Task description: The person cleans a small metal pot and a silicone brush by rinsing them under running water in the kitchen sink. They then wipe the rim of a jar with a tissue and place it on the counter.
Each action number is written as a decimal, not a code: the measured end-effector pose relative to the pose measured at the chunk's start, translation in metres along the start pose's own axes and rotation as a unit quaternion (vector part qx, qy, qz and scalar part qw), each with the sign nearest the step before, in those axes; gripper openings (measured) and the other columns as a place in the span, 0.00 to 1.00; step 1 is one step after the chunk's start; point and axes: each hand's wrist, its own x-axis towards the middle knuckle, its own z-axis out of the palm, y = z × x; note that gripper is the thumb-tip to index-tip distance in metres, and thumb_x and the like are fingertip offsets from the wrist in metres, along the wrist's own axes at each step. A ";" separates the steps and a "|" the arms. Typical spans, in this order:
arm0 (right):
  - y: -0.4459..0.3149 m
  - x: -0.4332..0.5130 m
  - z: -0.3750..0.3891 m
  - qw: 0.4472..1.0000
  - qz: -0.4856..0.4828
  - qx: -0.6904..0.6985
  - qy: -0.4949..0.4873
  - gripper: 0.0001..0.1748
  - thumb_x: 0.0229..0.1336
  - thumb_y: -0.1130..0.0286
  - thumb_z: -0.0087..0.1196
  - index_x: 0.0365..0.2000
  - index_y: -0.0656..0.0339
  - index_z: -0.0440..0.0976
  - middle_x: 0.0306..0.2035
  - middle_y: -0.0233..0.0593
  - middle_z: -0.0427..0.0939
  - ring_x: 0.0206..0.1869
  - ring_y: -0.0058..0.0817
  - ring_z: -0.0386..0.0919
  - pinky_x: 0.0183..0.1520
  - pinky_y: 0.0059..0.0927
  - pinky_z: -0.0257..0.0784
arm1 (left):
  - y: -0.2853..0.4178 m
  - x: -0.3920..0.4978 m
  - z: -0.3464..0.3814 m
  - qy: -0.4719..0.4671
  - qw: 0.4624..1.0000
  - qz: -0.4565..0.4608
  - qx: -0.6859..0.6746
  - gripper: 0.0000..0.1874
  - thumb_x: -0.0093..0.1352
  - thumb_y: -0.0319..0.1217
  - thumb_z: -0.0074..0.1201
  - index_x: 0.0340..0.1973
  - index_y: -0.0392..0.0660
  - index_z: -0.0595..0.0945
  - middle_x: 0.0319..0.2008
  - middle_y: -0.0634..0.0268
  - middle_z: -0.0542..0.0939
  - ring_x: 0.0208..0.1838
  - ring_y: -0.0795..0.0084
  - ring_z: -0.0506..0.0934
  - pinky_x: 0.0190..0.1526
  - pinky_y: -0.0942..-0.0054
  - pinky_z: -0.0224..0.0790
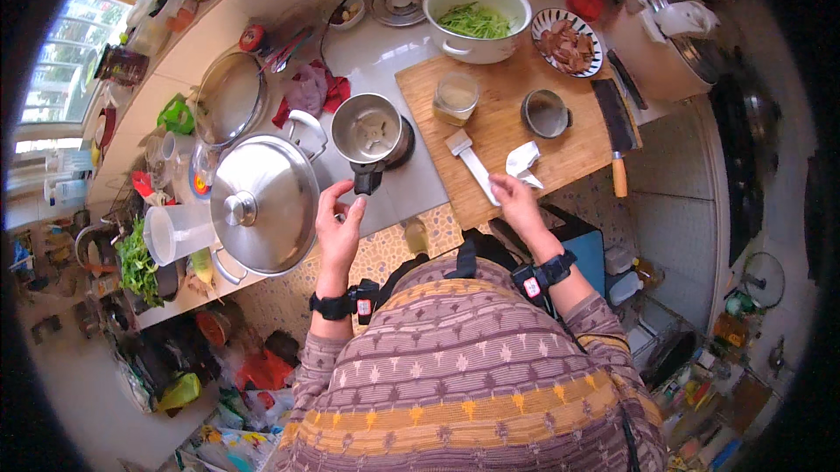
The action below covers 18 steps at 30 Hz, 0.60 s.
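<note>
My left hand (339, 226) is at the counter's front edge, thumb and fingers apart. It is just short of the black handle of a steel grinder cup (366, 127), which has a blade in its bottom. My right hand (518, 206) pinches the handle end of a white flat brush (474, 163) over the wooden cutting board (426, 98). A crumpled white tissue (523, 162) is beside those fingers. Farther back on the board are a clear jar of pale powder (455, 98) and a small dark cup (546, 114).
A lidded steel pot (275, 209) stands left of my left hand. A cleaver (613, 124) lies along the board's right side. Behind are a white enamel pot of shredded greens (459, 52) and a plate of sliced meat (567, 49). Leafy greens (138, 265) lie far left.
</note>
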 end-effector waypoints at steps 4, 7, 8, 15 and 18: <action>-0.008 -0.003 -0.036 0.960 -0.157 -0.176 0.152 0.12 0.57 0.69 0.52 0.41 0.61 0.76 0.41 0.47 0.79 0.45 0.43 0.77 0.45 0.39 0.72 | -0.002 -0.004 -0.008 0.027 1.000 0.005 0.000 0.17 0.62 0.26 0.58 0.48 0.41 0.78 0.41 0.70 0.78 0.31 0.81 0.69 0.37 0.79 0.64; 0.003 0.040 -0.087 0.933 -0.162 -0.162 0.279 0.12 0.59 0.67 0.51 0.40 0.63 0.76 0.39 0.48 0.79 0.45 0.46 0.77 0.46 0.39 0.71 | -0.001 -0.004 -0.011 0.025 1.000 0.004 0.014 0.17 0.62 0.25 0.58 0.48 0.41 0.78 0.40 0.70 0.78 0.31 0.81 0.68 0.36 0.80 0.64; 0.012 0.061 -0.106 0.930 -0.096 -0.169 0.313 0.14 0.59 0.66 0.50 0.41 0.64 0.75 0.38 0.50 0.79 0.45 0.47 0.77 0.47 0.39 0.71 | -0.001 -0.004 -0.011 0.022 1.000 0.002 0.009 0.16 0.63 0.25 0.58 0.47 0.42 0.78 0.40 0.70 0.78 0.31 0.82 0.68 0.36 0.80 0.63; 0.064 0.163 -0.155 0.976 0.106 0.014 0.188 0.17 0.63 0.60 0.49 0.43 0.64 0.74 0.29 0.42 0.79 0.28 0.30 0.79 0.26 0.29 0.74 | 0.001 -0.008 -0.013 0.024 0.999 0.004 -0.022 0.15 0.64 0.26 0.57 0.47 0.43 0.79 0.33 0.73 0.76 0.30 0.83 0.67 0.34 0.81 0.62; 0.051 0.154 -0.148 0.980 0.121 0.041 0.154 0.17 0.63 0.59 0.49 0.43 0.62 0.74 0.29 0.37 0.78 0.25 0.25 0.78 0.23 0.25 0.74 | 0.001 -0.009 -0.012 0.026 0.999 0.003 -0.026 0.14 0.64 0.26 0.56 0.46 0.43 0.79 0.30 0.74 0.75 0.30 0.83 0.67 0.33 0.81 0.61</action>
